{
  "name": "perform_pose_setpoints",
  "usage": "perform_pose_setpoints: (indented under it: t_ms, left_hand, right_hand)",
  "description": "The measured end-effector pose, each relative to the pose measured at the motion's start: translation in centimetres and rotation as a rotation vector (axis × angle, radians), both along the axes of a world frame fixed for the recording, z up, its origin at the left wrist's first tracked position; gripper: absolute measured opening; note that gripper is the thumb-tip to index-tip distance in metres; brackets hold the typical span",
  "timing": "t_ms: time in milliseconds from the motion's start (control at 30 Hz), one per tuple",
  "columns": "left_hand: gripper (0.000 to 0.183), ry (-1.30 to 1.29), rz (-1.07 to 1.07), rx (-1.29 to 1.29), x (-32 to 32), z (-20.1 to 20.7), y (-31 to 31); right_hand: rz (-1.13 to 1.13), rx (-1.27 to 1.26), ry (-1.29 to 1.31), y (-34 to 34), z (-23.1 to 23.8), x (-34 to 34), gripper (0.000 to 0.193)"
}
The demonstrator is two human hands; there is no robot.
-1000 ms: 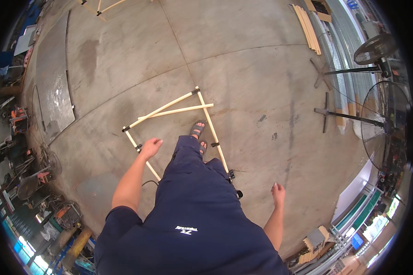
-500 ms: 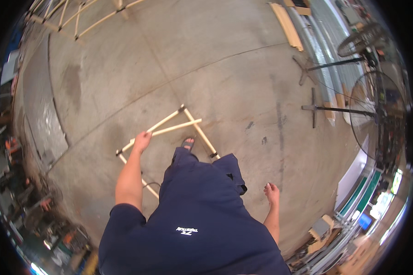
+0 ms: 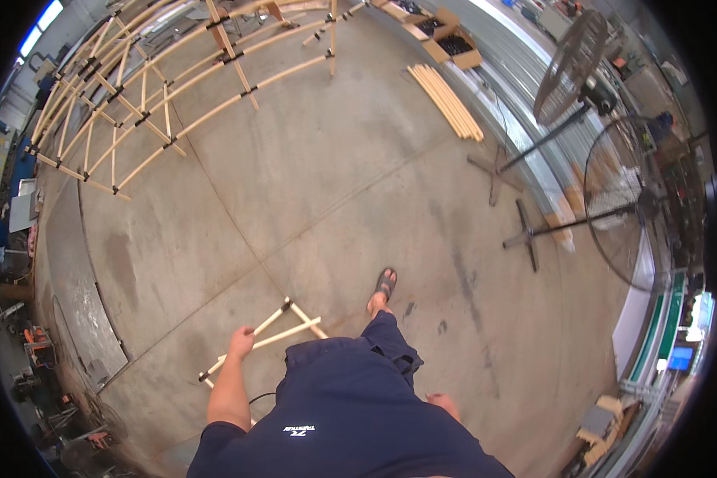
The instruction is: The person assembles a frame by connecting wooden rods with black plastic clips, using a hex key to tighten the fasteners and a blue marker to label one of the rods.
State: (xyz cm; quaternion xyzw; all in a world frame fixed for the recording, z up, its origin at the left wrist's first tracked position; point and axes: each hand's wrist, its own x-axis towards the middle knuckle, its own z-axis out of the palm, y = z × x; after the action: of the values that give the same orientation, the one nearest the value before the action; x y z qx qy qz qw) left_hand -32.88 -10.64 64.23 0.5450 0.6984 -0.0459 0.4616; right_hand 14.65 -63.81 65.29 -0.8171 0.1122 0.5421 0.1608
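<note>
Far left I see a big curved lattice of wooden slats point(image 3: 147, 88) lying on the concrete floor point(image 3: 334, 175), newly in view since the head tilted up over the last second. Lower left, my left hand point(image 3: 241, 342) now sits right over the small wooden slat frame point(image 3: 264, 333); a second ago it hovered beside that frame with fingers spread, now the fingers look curled at the slat, but I cannot tell if it really grips or only touches. The frame itself: thin pale slats joined into a rough triangle with dark connectors at the corners, lying flat on the floor just ahead of my body, partly hidden by my dark blue clothes. That shift reads to me as closing in on the frame, contact likely beginning. Centre, my sandalled foot point(image 3: 383, 288) has stepped forward past the frame corner. Right of that, my right hand point(image 3: 442, 401) hangs low by my side, only a sliver showing, holding nothing I can see, open or closed unclear. Further right, a bundle of loose slats point(image 3: 446, 99), then two standing pedestal fans point(image 3: 629, 199).
</note>
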Motion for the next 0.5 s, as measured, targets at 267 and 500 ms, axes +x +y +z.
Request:
perform_pose_setpoints:
  t_ms: [267, 500]
  left_hand:
    - [0.04, -0.1, -0.239, 0.001, 26.5, 5.6, 8.6]
    - [0.033, -0.327, -0.326, 0.174, 42.4, 6.3, 19.2]
  right_hand:
    - [0.255, 0.276, -0.702, 17.7, -3.1, 37.8, 0.03]
    - [0.15, 0.794, -0.47, 46.4, 2.2, 50.9, 0.023]
